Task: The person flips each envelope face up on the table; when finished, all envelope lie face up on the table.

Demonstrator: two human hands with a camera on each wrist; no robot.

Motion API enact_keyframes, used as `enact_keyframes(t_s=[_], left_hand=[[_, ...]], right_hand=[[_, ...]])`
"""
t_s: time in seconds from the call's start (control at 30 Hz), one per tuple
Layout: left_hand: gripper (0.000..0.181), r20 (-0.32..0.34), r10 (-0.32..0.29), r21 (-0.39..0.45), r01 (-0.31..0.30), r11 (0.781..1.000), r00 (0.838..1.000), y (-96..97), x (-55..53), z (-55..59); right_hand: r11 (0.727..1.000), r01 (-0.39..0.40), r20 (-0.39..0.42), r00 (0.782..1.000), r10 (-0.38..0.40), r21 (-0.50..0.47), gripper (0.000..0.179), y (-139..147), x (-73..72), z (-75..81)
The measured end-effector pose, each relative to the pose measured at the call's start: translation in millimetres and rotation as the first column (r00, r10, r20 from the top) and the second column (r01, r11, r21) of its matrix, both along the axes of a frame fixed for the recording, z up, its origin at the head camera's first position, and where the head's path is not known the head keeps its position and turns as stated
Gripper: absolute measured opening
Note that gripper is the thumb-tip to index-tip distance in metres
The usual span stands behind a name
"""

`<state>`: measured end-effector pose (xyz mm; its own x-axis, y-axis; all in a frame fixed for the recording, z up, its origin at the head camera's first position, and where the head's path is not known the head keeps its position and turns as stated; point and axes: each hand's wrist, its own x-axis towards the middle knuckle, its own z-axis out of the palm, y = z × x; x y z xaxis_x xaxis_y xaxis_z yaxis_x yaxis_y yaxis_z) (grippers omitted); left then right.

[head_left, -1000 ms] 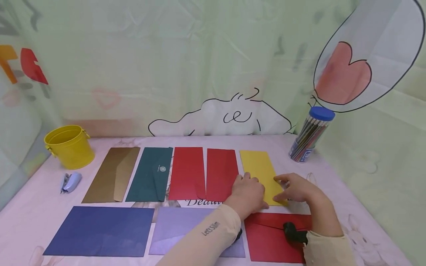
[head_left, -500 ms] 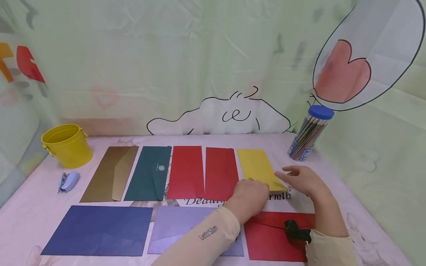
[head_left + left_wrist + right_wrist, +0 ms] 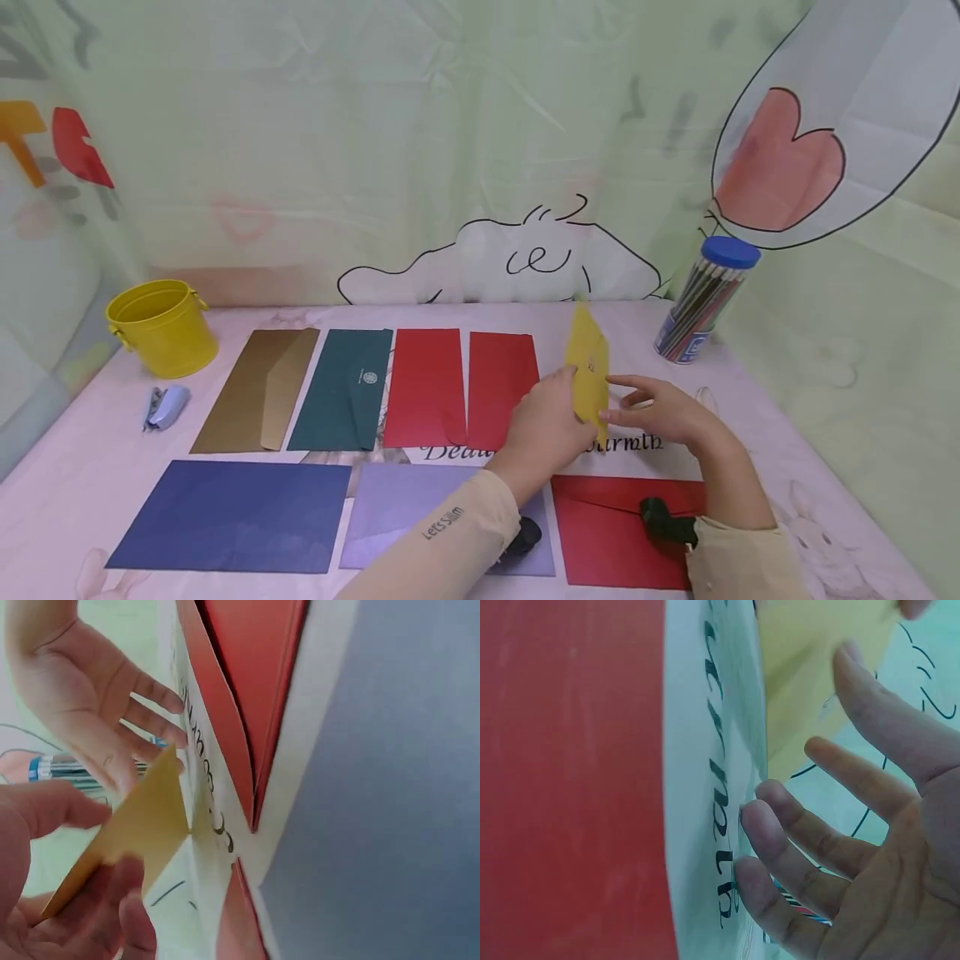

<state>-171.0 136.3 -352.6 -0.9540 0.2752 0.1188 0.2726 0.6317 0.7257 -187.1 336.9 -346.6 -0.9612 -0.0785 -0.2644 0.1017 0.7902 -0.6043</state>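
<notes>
The yellow envelope (image 3: 588,354) stands on edge above the table, its flap side turned to the right. My left hand (image 3: 546,423) pinches it between thumb and fingers, plainest in the left wrist view, where the envelope (image 3: 154,821) slants upward. On its other side is my right hand (image 3: 663,410), fingers spread and fairly straight. Whether those fingertips touch the paper I cannot tell. In the right wrist view the right hand (image 3: 885,877) holds nothing. Left of it lie two flat red envelopes (image 3: 423,387); a larger red envelope (image 3: 615,521) lies in front.
Green (image 3: 337,392) and brown (image 3: 251,392) envelopes continue the back row. Blue (image 3: 228,517) and lilac (image 3: 390,508) ones lie in front. A yellow bucket (image 3: 172,342) and small stapler (image 3: 166,407) are at left, a pencil tub (image 3: 693,317) at back right.
The yellow envelope has gone from lying flat to standing on edge, lifted by my left hand. My right hand moved away from it, then back beside it.
</notes>
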Motion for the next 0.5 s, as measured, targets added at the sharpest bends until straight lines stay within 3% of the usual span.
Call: enact_keyframes(t_s=[0.07,0.2,0.4,0.5], left_hand=[[0.061,0.044,-0.007,-0.012,0.007,1.000,0.999,-3.1,0.1,-1.5],[0.052,0.082,-0.014,-0.141,0.025,0.990,0.997,-5.6,-0.5,-4.5],[0.052,0.070,-0.037,-0.345,0.059,0.937,0.997,-1.6,-2.7,-10.8],[0.042,0.067,-0.060,-0.424,0.082,0.902,0.996,1.7,-3.0,-13.7]], right_hand=[[1.000,-0.025,0.003,1.000,0.025,0.001,0.084,0,0.2,-1.0],[0.999,-0.029,0.034,0.999,0.028,0.022,0.083,-2,0.6,-0.9],[0.998,-0.033,0.055,0.998,0.029,0.059,0.082,-2,1.0,-1.9],[0.995,-0.036,0.054,0.998,0.031,0.091,0.080,-2,0.5,-2.6]])
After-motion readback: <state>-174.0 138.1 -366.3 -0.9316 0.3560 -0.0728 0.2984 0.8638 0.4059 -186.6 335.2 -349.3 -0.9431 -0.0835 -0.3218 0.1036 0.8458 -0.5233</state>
